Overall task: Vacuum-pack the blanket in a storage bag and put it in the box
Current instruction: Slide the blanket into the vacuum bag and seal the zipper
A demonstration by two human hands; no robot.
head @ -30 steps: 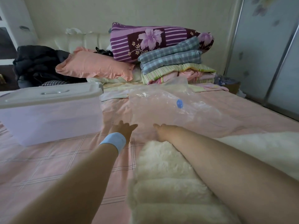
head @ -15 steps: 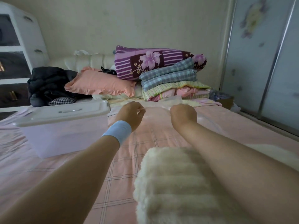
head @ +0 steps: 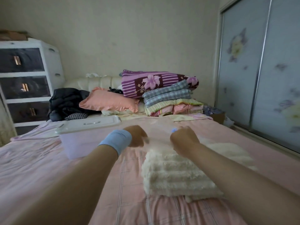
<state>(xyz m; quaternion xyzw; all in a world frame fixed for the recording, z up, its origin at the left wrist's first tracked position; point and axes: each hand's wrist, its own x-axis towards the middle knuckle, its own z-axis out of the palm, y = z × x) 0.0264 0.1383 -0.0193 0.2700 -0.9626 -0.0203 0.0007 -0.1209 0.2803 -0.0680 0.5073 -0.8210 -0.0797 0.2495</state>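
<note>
Early stage. Left grip (head: 136, 135), right grip (head: 184, 140): pinching empty storage bag (head: 159, 127) held between them. Blanket (head: 175, 172): folded beneath right grip, unbagged. Box (head: 78, 143): beside left grip, lidded.

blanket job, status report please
Left hand and right hand grip the storage bag, blurred. Blanket folded on bed, not bagged. Box closed.

Place: bedroom in a home.
Bed: bed (head: 40, 168) with a pink checked sheet fills most of the view; cream padded headboard (head: 97, 82) stands against the far wall.
Bedding: peach frilled pillow (head: 108, 101), purple floral quilt (head: 146, 82) and folded covers (head: 168, 96) stacked at the head end.
Storage: white drawer unit (head: 24, 73) with dark fronts, left; sliding wardrobe doors (head: 243, 70) with floral print, right.
Clothing: dark jacket (head: 66, 99) heaped beside the pillow.
</note>
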